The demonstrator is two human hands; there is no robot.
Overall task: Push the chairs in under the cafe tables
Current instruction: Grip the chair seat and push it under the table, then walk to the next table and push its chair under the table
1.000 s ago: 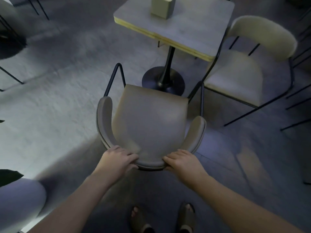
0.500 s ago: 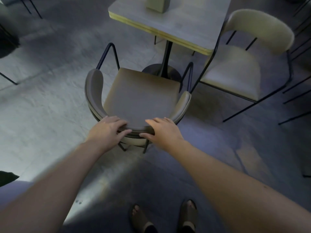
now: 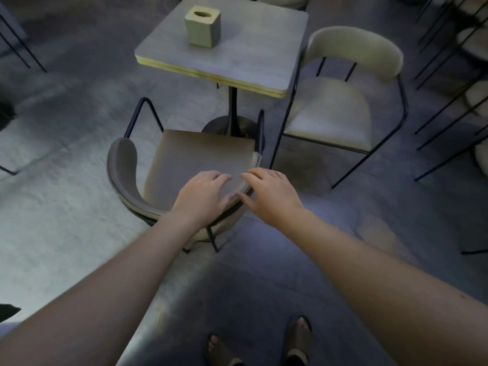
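Left hand (image 3: 203,198) and right hand (image 3: 272,194) lie flat, fingers spread, on the grey curved-back padded chair (image 3: 184,165); push evenly toward 12 o'clock, under the square grey-topped cafe table (image 3: 227,48).

I can read no text, label, brand, number or sign anywhere here. The box (image 3: 202,25) on the surface (image 3: 250,48) shows plain sides with no print I can make out, and the chair (image 3: 184,165) under my hands carries no tag or marking that I can see.
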